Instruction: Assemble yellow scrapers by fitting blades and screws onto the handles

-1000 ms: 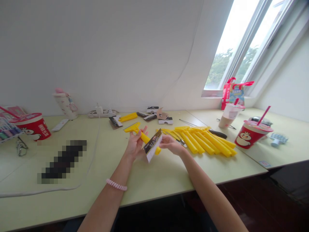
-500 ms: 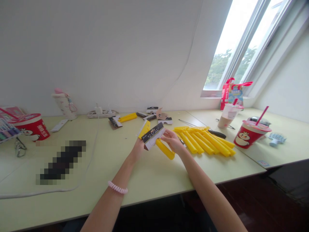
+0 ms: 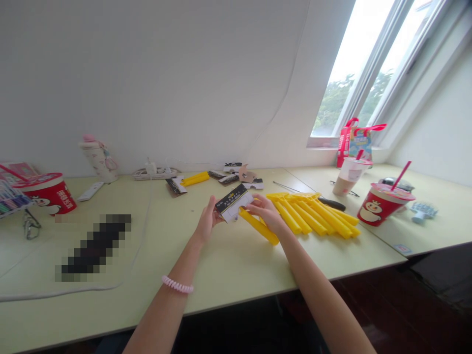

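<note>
My left hand (image 3: 208,219) grips the left end of a black-and-white cardboard packaging card (image 3: 233,204), thumb up and fingers behind it. Close to the card's right end, my right hand (image 3: 266,210) is closed on a yellow scraper (image 3: 260,226), whose round handle slants down to the right. Its head is mostly hidden by the card and my fingers. Just right of that hand lies a row of several similar yellow scrapers (image 3: 313,214), heads toward the wall and handles toward me.
Behind my hands lie several loose cards (image 3: 230,174) and another yellow scraper (image 3: 195,178) beside a card. A power strip (image 3: 155,173) sits by the wall. Red cups (image 3: 383,204) stand at both sides, with a clear drink cup (image 3: 350,177) and a pink-lidded bottle (image 3: 98,160).
The scraper has shifted right and down relative to the card, and its head no longer sticks out at the card's upper left. My left hand has moved slightly left and up.
</note>
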`<state>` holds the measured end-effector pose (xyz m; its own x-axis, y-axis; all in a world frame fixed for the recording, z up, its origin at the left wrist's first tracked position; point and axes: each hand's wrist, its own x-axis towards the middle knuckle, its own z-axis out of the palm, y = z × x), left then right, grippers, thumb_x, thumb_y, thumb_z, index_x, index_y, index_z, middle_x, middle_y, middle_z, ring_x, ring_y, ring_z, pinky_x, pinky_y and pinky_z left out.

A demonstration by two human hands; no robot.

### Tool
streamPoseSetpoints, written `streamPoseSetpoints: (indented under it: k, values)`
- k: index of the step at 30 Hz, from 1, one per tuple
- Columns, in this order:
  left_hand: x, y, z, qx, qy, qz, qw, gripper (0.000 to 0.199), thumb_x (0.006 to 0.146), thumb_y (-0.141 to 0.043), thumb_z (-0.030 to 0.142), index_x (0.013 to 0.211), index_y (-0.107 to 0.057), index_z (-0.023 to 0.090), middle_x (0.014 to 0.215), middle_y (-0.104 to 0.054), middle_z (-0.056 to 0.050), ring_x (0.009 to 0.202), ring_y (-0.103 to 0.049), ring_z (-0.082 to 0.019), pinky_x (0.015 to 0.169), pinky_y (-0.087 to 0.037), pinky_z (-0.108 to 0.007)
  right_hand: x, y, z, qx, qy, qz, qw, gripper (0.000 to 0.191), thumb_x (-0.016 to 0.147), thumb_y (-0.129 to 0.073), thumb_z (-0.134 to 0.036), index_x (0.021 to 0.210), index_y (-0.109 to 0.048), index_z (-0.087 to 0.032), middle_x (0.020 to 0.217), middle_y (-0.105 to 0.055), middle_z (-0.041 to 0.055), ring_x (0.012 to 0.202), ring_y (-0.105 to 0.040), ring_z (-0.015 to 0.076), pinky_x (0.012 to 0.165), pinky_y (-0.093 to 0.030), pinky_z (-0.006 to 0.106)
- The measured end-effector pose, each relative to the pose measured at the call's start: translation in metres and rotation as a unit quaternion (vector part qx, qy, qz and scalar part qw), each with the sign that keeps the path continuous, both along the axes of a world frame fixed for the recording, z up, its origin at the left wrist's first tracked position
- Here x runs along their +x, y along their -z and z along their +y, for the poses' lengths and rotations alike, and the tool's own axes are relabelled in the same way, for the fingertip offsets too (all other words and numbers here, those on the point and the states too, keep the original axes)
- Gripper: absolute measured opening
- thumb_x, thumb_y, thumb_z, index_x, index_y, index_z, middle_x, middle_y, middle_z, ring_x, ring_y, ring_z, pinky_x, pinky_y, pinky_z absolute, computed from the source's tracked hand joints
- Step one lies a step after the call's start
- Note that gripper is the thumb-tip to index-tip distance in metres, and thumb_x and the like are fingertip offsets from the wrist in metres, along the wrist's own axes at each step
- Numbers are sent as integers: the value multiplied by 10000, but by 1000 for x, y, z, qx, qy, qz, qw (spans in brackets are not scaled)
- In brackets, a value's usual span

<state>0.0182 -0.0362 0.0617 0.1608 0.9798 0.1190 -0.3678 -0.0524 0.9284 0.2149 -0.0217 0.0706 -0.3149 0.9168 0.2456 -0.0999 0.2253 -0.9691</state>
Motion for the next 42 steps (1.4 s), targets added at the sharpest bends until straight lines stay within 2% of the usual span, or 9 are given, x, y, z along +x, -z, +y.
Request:
streamPoseSetpoints:
  k: [4, 8, 10, 17, 23, 26, 28, 34, 42]
  values:
    - [0, -3, -2, -3, -67, 51, 996, 503, 595, -731, 385, 1038, -617, 175, 960, -653, -80, 804, -612, -201, 685, -497, -313, 1, -2, -3, 3, -13, -54, 998, 486, 730, -637, -312, 1185, -487, -231, 924, -654, 50, 872, -630, 183, 803, -495, 338]
    - [-1, -1, -1, -6, -87, 67, 994, 470, 606, -725, 310, 1042, -606, 182, 955, -643, -81, 800, -605, -194, 692, -494, -308, 3, -1, -5, -54, -90, -75, 992, 881, 672, -702, -251, 1386, -191, -317, 1000, -617, 45, 796, -651, 175, 799, -508, 383]
    - [-1, 0, 1, 1, -107, 72, 992, 509, 615, -712, 290, 1098, -576, 202, 935, -635, -73, 773, -603, -184, 669, -493, -303, 4, -1, -5, -67, -106, -80, 989, 961, 664, -708, -229, 1404, -105, -339, 1013, -607, 44, 767, -655, 167, 808, -508, 401]
    - [-3, 0, 1, 31, -96, 109, 989, 473, 653, -648, 241, 1119, -567, 234, 840, -581, -31, 745, -597, -172, 651, -483, -295, 12, -2, -1, 19, -51, -138, 989, 881, 703, -665, -216, 1410, -147, -306, 966, -628, 52, 846, -638, 174, 834, -495, 397]
    - [-7, -5, -5, 63, -23, 126, 990, 719, 640, -612, 137, 1300, -420, 349, 958, -602, -28, 813, -604, -178, 752, -448, -310, 16, 1, 3, 157, 3, -206, 966, 604, 772, -563, -220, 1336, -365, -303, 1032, -640, 47, 980, -592, 201, 905, -445, 427]
    - [-7, -7, -6, 77, 30, 136, 987, 568, 638, -558, 100, 1173, -578, 291, 1113, -594, -43, 961, -553, -206, 812, -415, -299, 15, 4, 4, 196, 6, -231, 953, 414, 784, -519, -205, 1190, -553, -279, 1105, -624, 49, 990, -586, 219, 893, -452, 427]
    - [-6, -6, -6, 65, 51, 154, 985, 442, 643, -544, 114, 1051, -661, 239, 1093, -614, -45, 938, -547, -209, 787, -412, -289, 13, 6, 4, 221, 11, -240, 945, 380, 781, -502, -183, 1139, -599, -264, 1111, -627, 52, 996, -583, 234, 880, -457, 428]
    - [-3, 6, 1, 58, -5, 163, 985, 316, 715, -598, 318, 998, -674, 202, 902, -660, -48, 784, -564, -175, 701, -414, -273, 7, 11, 4, 281, 40, -277, 918, 455, 788, -431, -112, 1192, -563, -274, 1036, -660, 46, 975, -590, 222, 868, -456, 409]
    - [0, 8, 6, 28, -47, 91, 994, 265, 676, -657, 314, 904, -703, 186, 887, -664, -55, 798, -572, -175, 746, -419, -282, 1, 10, 6, 299, 68, -309, 900, 454, 822, -386, -110, 1199, -552, -301, 1033, -661, 29, 932, -598, 197, 832, -456, 357]
